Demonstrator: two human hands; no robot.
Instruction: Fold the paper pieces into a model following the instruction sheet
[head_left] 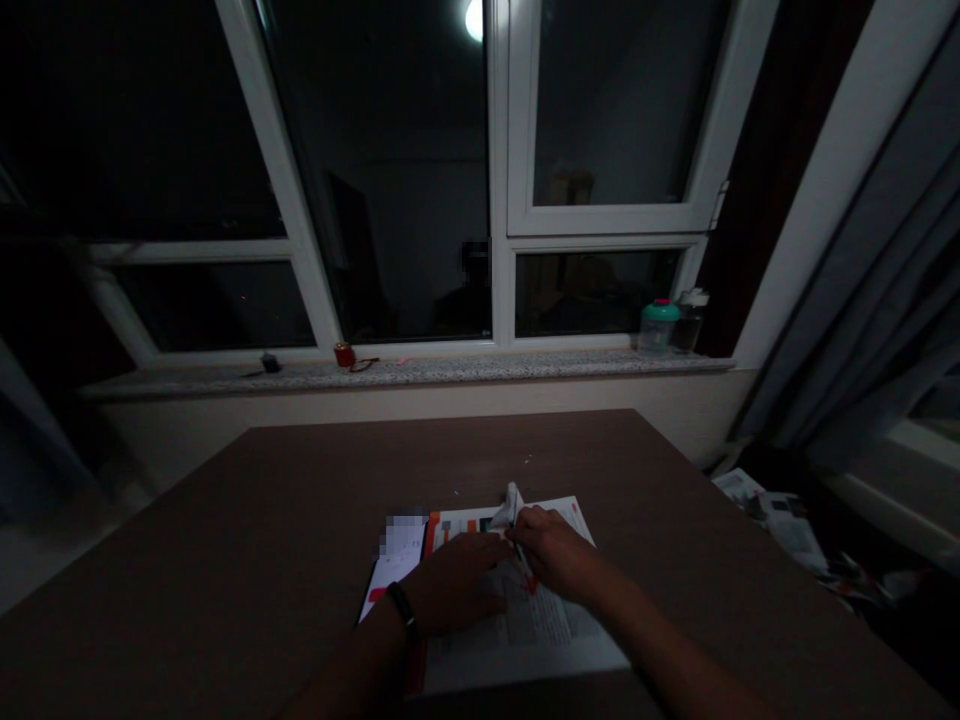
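A printed magazine [577, 640] with orange and red patches lies open on the brown table [300, 490]. My left hand [457, 585], with a dark band at the wrist, rests on its page, fingers stretched toward the right and thumb apart. Just beyond those fingertips, my right hand [555, 550] is closed around a crumpled strip of paper [509, 505]. The strip's twisted end stands up past the fingers. Whether it is still joined to the page is hidden by my hands. A lit phone [397, 560] lies along the magazine's left side, partly behind my left forearm.
Tiny white scraps [528, 459] lie on the table beyond the magazine. Along the stone windowsill [465, 370] stand a small red container [344, 355], a dark small bottle [270, 363] and a green-lidded bottle [658, 328]. Loose papers [780, 520] lie low at the right, near a curtain [847, 250].
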